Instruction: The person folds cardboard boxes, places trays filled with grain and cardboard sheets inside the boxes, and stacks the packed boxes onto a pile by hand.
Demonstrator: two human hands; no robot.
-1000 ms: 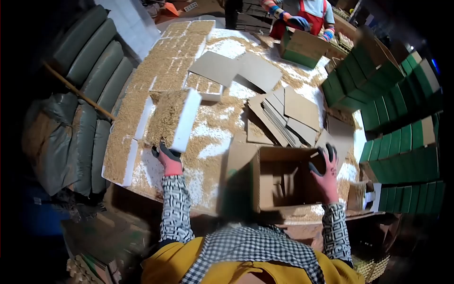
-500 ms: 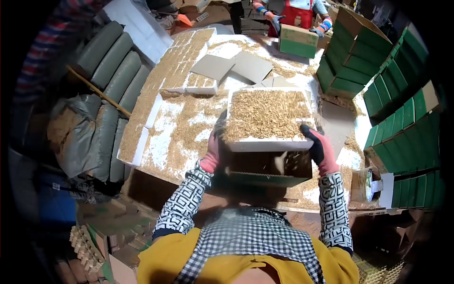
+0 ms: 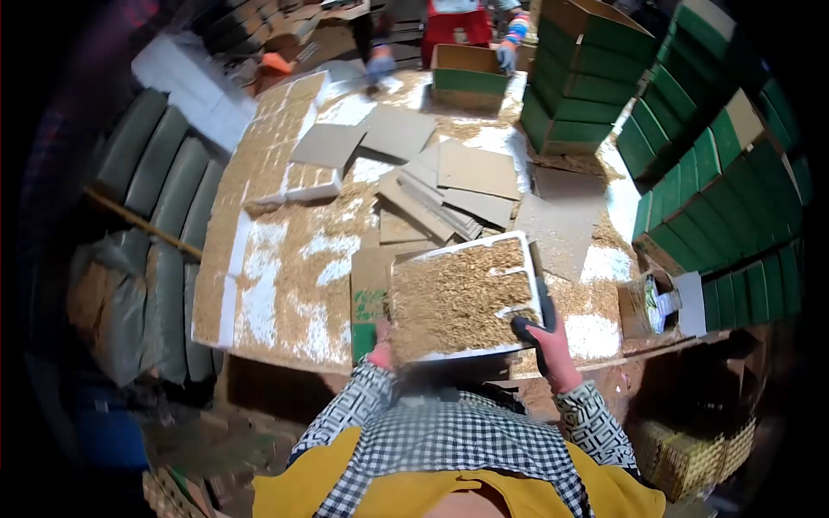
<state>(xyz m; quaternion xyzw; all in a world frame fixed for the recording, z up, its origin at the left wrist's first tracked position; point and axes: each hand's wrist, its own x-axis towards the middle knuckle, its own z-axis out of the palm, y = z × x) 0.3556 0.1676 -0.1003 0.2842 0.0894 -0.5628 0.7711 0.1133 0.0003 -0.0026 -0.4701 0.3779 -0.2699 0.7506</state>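
A white tray (image 3: 463,299) heaped with tan, husk-like material is tilted close to my apron. My right hand (image 3: 544,338), in a pink and black glove, grips its right side, with the thumb over the rim. At the tray's lower left is my left hand (image 3: 382,345); its fingers are mostly hidden by the tray and a box. That cardboard box (image 3: 368,315), with green printing, shows beneath and left of the tray. Several flat cardboard sheets (image 3: 477,169) lie just beyond the tray.
Filled white trays (image 3: 231,285) line the table's left side. Green boxes (image 3: 577,82) stand stacked at the right. Across the table a co-worker's gloved hand (image 3: 507,56) touches an open green box (image 3: 469,86). Grey sacks (image 3: 164,285) lie at far left.
The tray and both my hands have moved closer to my body, and the tray has turned. The box below has shifted left. The co-worker's box now shows its open top.
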